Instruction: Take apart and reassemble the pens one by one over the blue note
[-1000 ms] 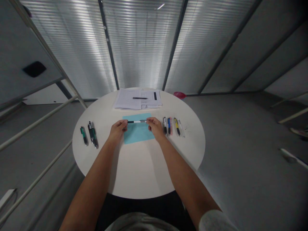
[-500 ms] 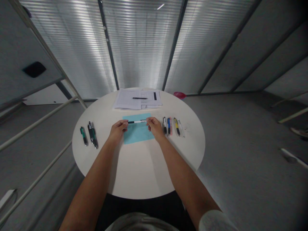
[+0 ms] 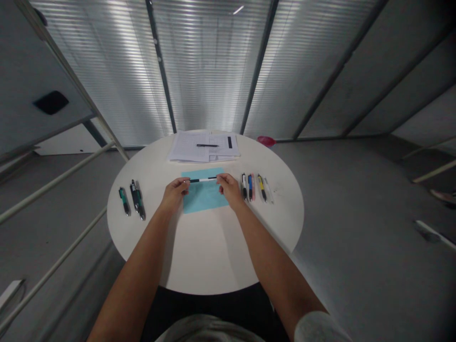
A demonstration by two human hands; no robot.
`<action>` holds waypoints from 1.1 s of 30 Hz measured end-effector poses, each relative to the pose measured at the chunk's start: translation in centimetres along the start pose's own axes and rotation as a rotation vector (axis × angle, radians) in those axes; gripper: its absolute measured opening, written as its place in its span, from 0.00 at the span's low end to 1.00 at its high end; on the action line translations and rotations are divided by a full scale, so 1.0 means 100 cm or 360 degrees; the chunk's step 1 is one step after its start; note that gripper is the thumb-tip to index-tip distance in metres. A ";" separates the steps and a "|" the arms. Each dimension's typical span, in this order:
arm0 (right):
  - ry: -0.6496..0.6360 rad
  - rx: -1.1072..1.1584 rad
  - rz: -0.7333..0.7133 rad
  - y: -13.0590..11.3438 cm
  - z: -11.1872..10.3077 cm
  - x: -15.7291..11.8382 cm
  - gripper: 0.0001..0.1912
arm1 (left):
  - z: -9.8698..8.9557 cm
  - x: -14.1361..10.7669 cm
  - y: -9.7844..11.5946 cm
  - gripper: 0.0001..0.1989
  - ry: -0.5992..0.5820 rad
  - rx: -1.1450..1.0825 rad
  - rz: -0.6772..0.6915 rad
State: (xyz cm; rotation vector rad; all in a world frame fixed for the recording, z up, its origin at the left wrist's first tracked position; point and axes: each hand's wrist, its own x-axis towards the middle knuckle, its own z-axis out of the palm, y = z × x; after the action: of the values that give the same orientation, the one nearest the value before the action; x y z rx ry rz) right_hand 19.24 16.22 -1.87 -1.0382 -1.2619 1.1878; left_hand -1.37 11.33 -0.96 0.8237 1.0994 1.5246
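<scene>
A black-and-white pen (image 3: 204,180) lies level between my two hands, over the far part of a light blue sheet (image 3: 203,199). My left hand (image 3: 175,191) pinches its black end. At the other end, the fingertips of my right hand (image 3: 228,186) are closed on the white part with the clip. To the right of my right hand lie a white-and-black pen (image 3: 244,186), a blue pen (image 3: 250,187), a yellow pen (image 3: 262,188) and a clear one (image 3: 268,190). Off to the left are a green pen (image 3: 124,201) and a small group of dark pens (image 3: 137,198).
Papers (image 3: 188,147) with a dark pen (image 3: 207,145) on them lie at the back of the round white table (image 3: 199,256). Metal rails (image 3: 57,180) stand on the left. A red object (image 3: 266,141) shows beyond the table's far edge.
</scene>
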 end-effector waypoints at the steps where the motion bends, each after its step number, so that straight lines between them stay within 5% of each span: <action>1: 0.0001 -0.0008 -0.0005 0.000 0.000 0.000 0.15 | 0.000 0.000 0.000 0.18 -0.0003 -0.0002 0.0002; 33: -0.0016 -0.0099 -0.0040 -0.005 0.002 -0.006 0.18 | 0.000 0.001 0.000 0.20 0.0123 0.0053 0.0028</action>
State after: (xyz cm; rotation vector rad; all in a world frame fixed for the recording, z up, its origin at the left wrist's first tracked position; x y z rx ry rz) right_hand 19.09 15.50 -1.43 -1.0599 -1.3234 1.1421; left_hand -1.36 11.43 -0.94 0.8047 1.1799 1.5675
